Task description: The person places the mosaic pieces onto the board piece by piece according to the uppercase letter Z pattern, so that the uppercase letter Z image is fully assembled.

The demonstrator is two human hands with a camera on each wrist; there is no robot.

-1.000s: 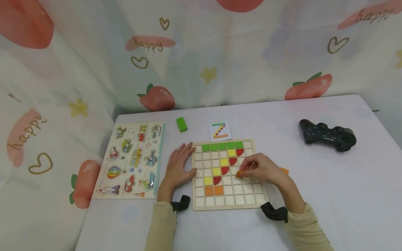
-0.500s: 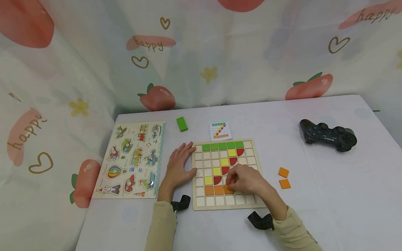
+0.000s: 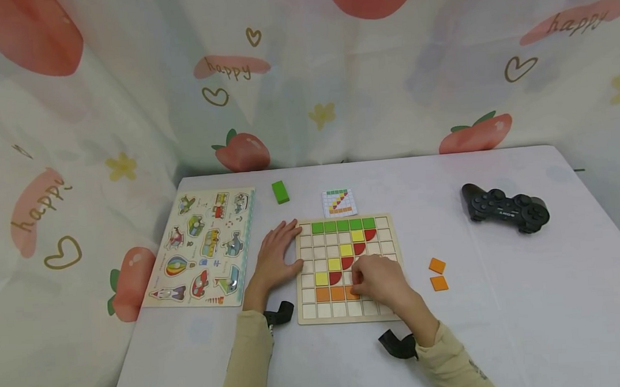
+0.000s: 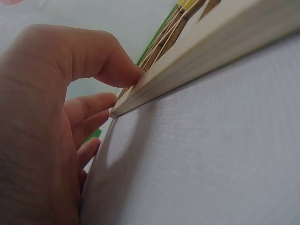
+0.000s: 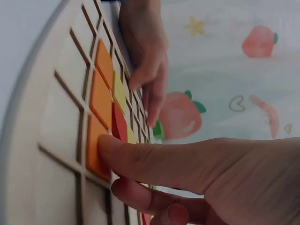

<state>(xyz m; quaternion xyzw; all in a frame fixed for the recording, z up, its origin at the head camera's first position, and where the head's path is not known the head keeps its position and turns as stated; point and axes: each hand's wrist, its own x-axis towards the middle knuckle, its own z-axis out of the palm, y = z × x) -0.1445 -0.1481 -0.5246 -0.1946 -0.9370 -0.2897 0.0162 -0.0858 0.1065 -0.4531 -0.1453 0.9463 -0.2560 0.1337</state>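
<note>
A wooden grid board lies on the table, holding a row of green tiles, a diagonal of yellow squares and red quarter-round tiles, and a row of orange tiles. With its thumb on the board's left edge, my left hand stays spread, its fingertips near the upper left corner. My right hand is over the orange row. In the right wrist view its thumb presses the third orange tile, which sits in its cell; the index finger is bent just beside it.
Two loose orange tiles lie right of the board. Behind it are a pattern card and a green block. A picture puzzle board lies left, a black game controller right.
My right hand has come left and down across the board with an orange tile, which now lies third in the orange row. The left hand has stayed in place.
</note>
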